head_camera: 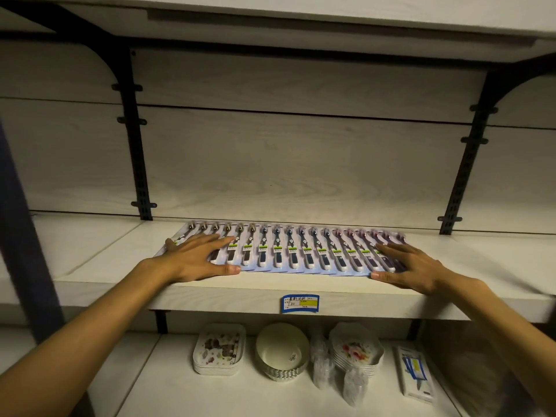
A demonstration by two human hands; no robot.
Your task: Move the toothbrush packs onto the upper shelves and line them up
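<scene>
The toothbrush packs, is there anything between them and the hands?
No. The left hand and right hand lie flat right on the ends of the row of toothbrush packs on the shelf.

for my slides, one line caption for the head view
Both hands, left and right, rest flat on an overlapping row of toothbrush packs on the shelf.
</scene>
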